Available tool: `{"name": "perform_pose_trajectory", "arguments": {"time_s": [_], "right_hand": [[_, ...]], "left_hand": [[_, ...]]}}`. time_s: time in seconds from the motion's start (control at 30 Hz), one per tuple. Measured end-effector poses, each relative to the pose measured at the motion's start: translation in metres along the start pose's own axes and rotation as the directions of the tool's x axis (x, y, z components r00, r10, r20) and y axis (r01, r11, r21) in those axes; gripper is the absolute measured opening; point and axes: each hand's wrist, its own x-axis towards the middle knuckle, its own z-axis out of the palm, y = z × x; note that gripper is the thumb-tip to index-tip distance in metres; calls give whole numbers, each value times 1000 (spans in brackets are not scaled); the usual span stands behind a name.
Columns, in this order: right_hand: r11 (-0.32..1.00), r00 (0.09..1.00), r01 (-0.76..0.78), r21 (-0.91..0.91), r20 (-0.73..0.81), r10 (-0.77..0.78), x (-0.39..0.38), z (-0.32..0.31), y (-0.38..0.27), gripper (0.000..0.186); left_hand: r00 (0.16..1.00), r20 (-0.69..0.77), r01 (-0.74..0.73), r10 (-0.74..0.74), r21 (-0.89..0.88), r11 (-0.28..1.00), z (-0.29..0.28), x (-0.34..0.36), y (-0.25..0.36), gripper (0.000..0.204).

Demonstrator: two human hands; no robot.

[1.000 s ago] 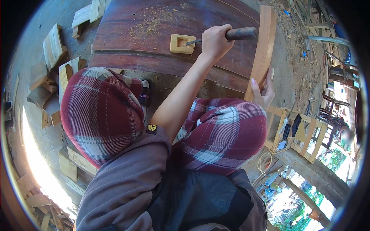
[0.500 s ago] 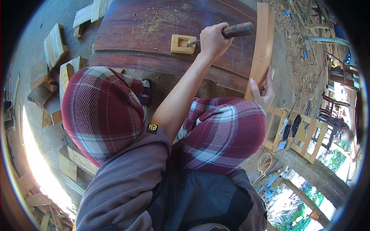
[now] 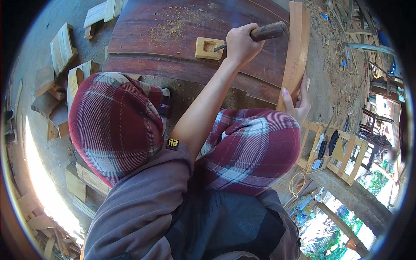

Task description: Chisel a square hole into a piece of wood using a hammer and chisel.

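My left hand [image 3: 244,47] is closed around a chisel with a dark wooden handle [image 3: 271,31]. The thin metal blade slopes down to the left, its tip at the right edge of a rectangular recess in a small pale wooden block [image 3: 201,47]. That block lies on a reddish-brown wooden board [image 3: 143,41]. On the right, my right hand [image 3: 297,105] grips the near end of a long squared wooden bar [image 3: 296,47], thumb on its top face and fingers around the far side. The bar points away from me.
Wood chips [image 3: 171,28] are scattered over the board. My knees [image 3: 255,147] in a plaid cloth are close below it. Offcuts [image 3: 63,47] lie on the floor to the left. At the right stands a wooden frame [image 3: 342,151] with small dark items on it.
The whole view has shifted slightly. Both hands, the chisel, the block and the bar keep about the same places relative to one another.
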Motion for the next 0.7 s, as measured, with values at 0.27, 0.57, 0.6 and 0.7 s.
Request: {"name": "perform_pose_trajectory", "arguments": {"time_s": [0.27,0.57,0.6,0.7], "right_hand": [[1000,1000,22,-6,-16,-22,1,-1,5,76],[999,999,37,-26,0,-37,2,-3,12,77],[994,996,87,-68,-9,-88,3,-3,15,78],[998,1000,9,-61,-4,-10,1,-2,4,77]], "left_hand": [[998,-23,-64,64,-26,998,0,-6,5,17],[999,-5,-40,40,-41,998,-4,-5,-1,19],[999,-15,-44,43,-49,998,-5,-4,-1,20],[999,-42,-25,21,-106,994,-7,0,-3,21]]}}
